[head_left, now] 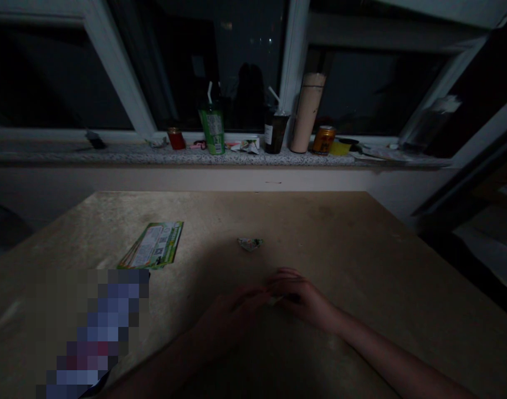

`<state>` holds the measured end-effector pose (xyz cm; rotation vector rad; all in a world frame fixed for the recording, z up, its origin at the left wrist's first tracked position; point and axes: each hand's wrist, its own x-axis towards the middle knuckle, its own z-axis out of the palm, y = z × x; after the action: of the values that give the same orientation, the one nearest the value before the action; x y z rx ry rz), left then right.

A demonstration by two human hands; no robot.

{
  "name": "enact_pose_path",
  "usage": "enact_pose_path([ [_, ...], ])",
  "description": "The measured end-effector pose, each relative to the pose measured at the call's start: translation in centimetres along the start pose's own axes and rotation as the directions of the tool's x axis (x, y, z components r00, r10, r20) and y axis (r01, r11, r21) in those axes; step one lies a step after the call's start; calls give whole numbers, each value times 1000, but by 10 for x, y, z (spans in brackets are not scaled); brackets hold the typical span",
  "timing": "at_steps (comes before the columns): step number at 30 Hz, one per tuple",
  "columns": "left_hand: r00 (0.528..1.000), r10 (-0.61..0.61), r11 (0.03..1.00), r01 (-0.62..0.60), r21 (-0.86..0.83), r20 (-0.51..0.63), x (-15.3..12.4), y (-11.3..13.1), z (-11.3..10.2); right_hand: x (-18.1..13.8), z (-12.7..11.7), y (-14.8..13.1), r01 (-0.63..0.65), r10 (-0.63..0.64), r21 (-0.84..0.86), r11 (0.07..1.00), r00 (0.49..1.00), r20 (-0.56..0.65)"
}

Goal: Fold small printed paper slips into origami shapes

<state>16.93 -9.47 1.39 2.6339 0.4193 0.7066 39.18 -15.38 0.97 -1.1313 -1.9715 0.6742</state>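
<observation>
My left hand (pixel 242 307) and my right hand (pixel 297 296) meet low over the middle of the table, fingertips touching or nearly so. A small pale piece (pixel 276 300) shows between them; it is too dark and small to name. The right hand's fingers are curled closed around it. The left hand's fingers are pressed together at its near end, mostly in shadow. Just beyond the hands lies a small crumpled piece of printed wrapper or paper (pixel 250 244), touched by neither hand.
Green printed cards (pixel 159 244) lie fanned on the wooden table (pixel 340 233), beside a pixelated screen-like object (pixel 107 327). Along the windowsill stand a red jar (pixel 176 138), a green cup (pixel 213 130), a dark cup (pixel 274 133), a pink flask (pixel 308 113) and an orange can (pixel 323 140).
</observation>
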Motion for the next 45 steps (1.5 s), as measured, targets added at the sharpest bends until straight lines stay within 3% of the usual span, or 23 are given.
enact_pose_path([
  [6, 998, -41, 999, 40, -18, -54, -3, -8, 6, -1, 3, -1, -30, 30, 14, 999, 1000, -5],
  [13, 998, -50, 998, 51, -35, 37, 0, -1, -4, -1, 3, -2, -27, 27, -1, 1000, 999, -38],
  [20, 987, -159, 985, 159, -67, 13, 2, 4, -10, -1, 6, 0, -53, 56, 22, 998, 992, -111],
  [25, 948, -319, 935, 312, -165, -11, 4, -1, -2, -3, 8, 1, -183, 204, 133, 974, 965, -165],
  [31, 935, -349, 930, 337, -148, -62, -1, -9, -1, -3, 9, 0, -322, 379, 341, 883, 918, -117],
  [34, 911, -401, 911, 386, -143, -94, 0, -9, -6, -3, 9, 0, -319, 367, 293, 901, 921, -126],
  [38, 880, -472, 877, 462, -135, -53, 6, -10, -10, -3, 7, 0, -263, 283, 173, 949, 953, -104],
  [45, 883, -469, 883, 468, -39, -13, 11, -12, -5, -2, 6, 2, -195, 195, -16, 981, 980, -36],
])
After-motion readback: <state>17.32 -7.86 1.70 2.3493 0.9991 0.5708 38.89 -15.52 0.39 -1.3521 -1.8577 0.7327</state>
